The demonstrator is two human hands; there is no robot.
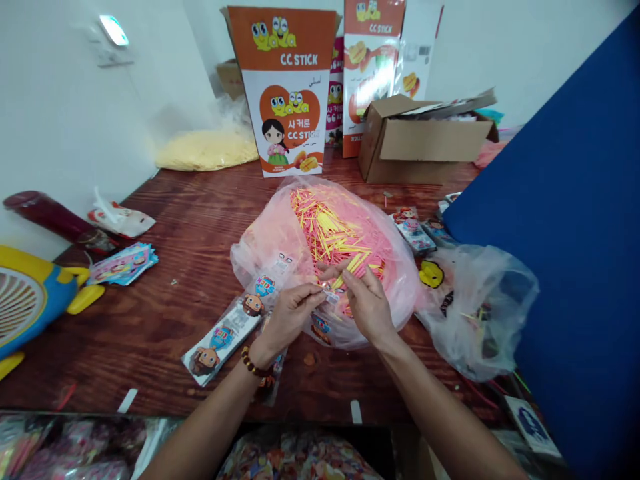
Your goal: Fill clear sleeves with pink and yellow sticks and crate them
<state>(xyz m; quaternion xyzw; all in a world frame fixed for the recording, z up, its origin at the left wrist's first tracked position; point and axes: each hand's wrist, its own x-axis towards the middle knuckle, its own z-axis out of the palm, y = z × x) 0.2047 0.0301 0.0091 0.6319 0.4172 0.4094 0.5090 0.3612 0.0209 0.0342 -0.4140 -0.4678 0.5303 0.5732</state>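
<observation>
While your left hand (pixel 291 312) is nearly closed, with thumb and finger pinched at the edge of a small clear wrapper (pixel 331 297), your right hand (pixel 370 307) is partly curled and has hold of a small bunch of sticks (pixel 357 265), yellow and pink. Both hands are near to each other, above the front part of the big plastic bag (pixel 404 283), which lies open on the wooden table (pixel 193 230). Inside this bag there are many loose sticks (pixel 325 223), also yellow and pink. The wrapper is just beside the bunch, on the side of your left hand; how far it is open, I cannot tell. On your left wrist is a beaded bracelet (pixel 253 363). To the left of the bag, a pile of printed wrappers (pixel 220 341) lies flat at a slant. To the right lies a clear plastic bag (pixel 500 287). Behind the big bag, an orange and white carton (pixel 280 83) stands upright, and an open brown box (pixel 425 148) is to its right.
</observation>
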